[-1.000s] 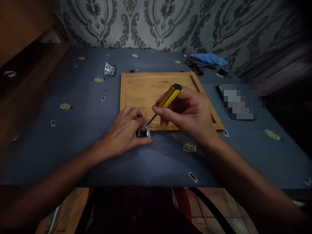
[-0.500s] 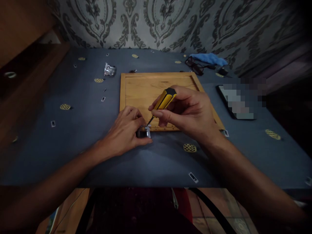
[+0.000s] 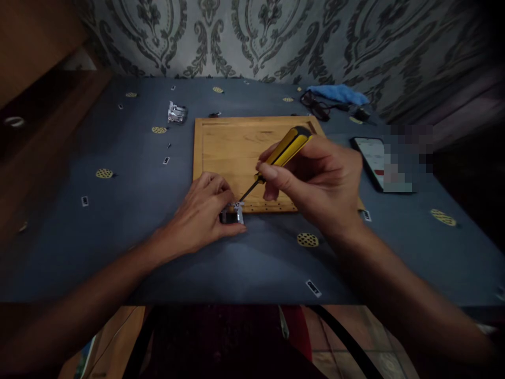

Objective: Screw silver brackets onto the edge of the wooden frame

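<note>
Head view: my left hand [image 3: 199, 210] is pinching the silver metal hinge [image 3: 240, 213] at the flat wooden panel [image 3: 229, 150]. Right hand [image 3: 329, 184] is gripping the yellow-black screwdriver [image 3: 287, 149], ideally aligning squarely.

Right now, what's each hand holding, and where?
Right hand: screwdriver, by its yellow-and-black handle. Left hand: metal hinge, fingers around its left end.

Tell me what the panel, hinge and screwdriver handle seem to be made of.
The panel: wood, perhaps varnished, from its streaky honey grain. The hinge: polished metal, judging by silvery glints. The screwdriver handle: likely plastic, glossy yellow and black, possibly part rubber.
</note>
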A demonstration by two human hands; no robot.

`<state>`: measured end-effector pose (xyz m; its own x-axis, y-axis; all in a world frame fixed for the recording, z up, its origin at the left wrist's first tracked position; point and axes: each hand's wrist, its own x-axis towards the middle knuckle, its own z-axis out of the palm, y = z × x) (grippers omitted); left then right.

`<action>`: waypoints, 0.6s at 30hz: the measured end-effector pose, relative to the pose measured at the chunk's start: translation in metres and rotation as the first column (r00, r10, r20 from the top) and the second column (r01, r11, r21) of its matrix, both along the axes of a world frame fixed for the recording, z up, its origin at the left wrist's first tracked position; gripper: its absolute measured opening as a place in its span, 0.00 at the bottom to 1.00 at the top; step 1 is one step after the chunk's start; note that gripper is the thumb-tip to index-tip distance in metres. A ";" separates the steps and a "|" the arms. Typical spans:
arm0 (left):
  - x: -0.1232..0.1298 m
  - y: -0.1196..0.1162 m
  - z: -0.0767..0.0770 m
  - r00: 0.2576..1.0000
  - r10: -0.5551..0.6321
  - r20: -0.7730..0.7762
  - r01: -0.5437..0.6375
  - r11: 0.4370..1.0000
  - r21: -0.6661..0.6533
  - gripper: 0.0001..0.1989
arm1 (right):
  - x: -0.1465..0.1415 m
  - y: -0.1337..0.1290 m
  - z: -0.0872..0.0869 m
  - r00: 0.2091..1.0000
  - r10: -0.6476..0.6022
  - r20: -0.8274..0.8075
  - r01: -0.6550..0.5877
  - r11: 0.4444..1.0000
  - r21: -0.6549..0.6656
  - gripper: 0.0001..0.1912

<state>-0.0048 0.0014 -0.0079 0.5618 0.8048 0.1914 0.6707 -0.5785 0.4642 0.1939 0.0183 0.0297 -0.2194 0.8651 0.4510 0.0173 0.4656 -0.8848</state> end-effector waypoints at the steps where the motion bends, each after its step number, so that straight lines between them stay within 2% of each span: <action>1: 0.000 0.000 0.000 1.000 -0.001 0.005 0.001 1.000 0.010 0.18 | 0.000 0.000 0.001 1.000 -0.023 -0.011 0.023 1.000 -0.007 0.11; 4: 0.000 0.000 -0.001 1.000 -0.011 0.021 0.010 1.000 0.030 0.19 | 0.003 0.003 0.000 1.000 -0.024 0.017 0.025 0.999 -0.033 0.13; 9: -0.002 0.001 -0.003 1.000 -0.015 0.026 0.014 0.999 0.043 0.19 | 0.006 0.008 -0.005 0.996 0.070 0.058 -0.069 0.997 -0.022 0.12; 18: -0.001 0.000 -0.003 1.000 -0.013 0.014 0.012 0.998 0.065 0.22 | 0.007 0.007 -0.006 0.988 0.036 0.147 -0.037 0.999 0.001 0.13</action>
<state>-0.0059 0.0011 -0.0111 0.5683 0.7836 0.2509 0.6570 -0.6158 0.4349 0.2005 0.0252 0.0242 -0.3149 0.8538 0.4146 0.1303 0.4716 -0.8721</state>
